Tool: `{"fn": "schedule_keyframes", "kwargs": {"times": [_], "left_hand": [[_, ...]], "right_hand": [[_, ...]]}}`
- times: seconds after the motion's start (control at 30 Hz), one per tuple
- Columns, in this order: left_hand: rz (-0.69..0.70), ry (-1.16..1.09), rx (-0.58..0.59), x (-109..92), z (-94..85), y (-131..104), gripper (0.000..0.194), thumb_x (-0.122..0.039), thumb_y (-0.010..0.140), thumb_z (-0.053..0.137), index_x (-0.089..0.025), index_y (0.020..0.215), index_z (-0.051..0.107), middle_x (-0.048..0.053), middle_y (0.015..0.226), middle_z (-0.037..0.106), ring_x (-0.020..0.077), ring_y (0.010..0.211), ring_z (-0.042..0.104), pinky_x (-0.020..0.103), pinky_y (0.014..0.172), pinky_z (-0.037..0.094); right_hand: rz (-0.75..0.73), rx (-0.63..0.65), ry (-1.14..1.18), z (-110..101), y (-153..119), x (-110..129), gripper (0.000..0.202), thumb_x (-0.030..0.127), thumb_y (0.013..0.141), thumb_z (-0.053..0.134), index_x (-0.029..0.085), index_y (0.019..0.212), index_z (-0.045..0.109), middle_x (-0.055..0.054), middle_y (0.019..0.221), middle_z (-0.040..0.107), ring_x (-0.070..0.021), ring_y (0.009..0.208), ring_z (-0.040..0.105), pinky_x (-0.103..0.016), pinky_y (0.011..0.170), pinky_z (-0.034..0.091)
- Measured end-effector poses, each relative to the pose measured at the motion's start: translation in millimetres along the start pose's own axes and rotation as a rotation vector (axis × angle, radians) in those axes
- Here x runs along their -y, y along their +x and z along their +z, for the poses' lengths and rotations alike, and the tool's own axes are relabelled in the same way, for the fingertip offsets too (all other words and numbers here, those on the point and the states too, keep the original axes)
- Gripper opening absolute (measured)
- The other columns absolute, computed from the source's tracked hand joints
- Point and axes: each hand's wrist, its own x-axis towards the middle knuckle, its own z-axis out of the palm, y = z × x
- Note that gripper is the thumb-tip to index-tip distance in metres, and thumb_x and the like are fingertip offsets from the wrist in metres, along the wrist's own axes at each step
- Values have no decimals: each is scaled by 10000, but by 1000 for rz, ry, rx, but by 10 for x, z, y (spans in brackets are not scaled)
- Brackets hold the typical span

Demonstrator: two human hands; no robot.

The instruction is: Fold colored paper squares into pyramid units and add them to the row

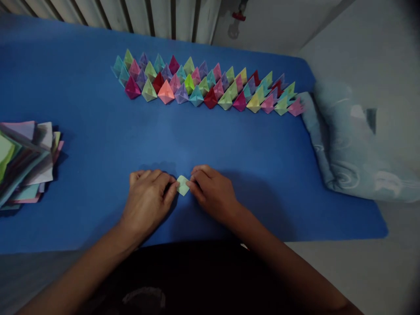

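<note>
A small pale green folded paper (183, 186), roughly diamond-shaped, is held low over the near middle of the blue table. My left hand (148, 192) pinches its left corner between thumb and forefinger. On the opposite corner, the thumb and fingers of my right hand (213, 190) are closed. Both forearms come in from the near edge. Farther back stand several rows of folded paper pieces (181, 94) in pink, green, blue, red, purple and yellow, each with a pointed top.
At the left edge lies a loose stack of coloured paper sheets (29, 162). A folded blue-grey patterned blanket (348, 153) rests over the right end of the blue table (98, 127). Behind the far edge is a white radiator (162, 19), with a red valve handle (239, 16) beside it.
</note>
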Motion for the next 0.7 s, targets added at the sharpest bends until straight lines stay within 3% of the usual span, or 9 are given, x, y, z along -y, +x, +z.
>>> {"fn": "schedule_keyframes", "kwargs": {"times": [0.27, 0.7], "left_hand": [[-52, -5, -13, -61, -4, 1, 257, -325, 947, 463, -197, 835, 657, 41, 840, 697, 230, 787, 606, 415, 819, 352], [-93, 74, -31, -133, 19, 13, 248, -307, 926, 449, -197, 795, 628, 58, 792, 669, 244, 787, 617, 418, 809, 381]], "right_hand": [[5, -4, 126, -54, -10, -20, 81, 233, 920, 531, 196, 890, 597, -67, 1052, 646, -179, 948, 604, -299, 817, 450], [110, 35, -13, -43, 53, 100, 143, 255, 947, 492, 180, 869, 585, -60, 997, 636, -177, 882, 593, -285, 706, 410]]}}
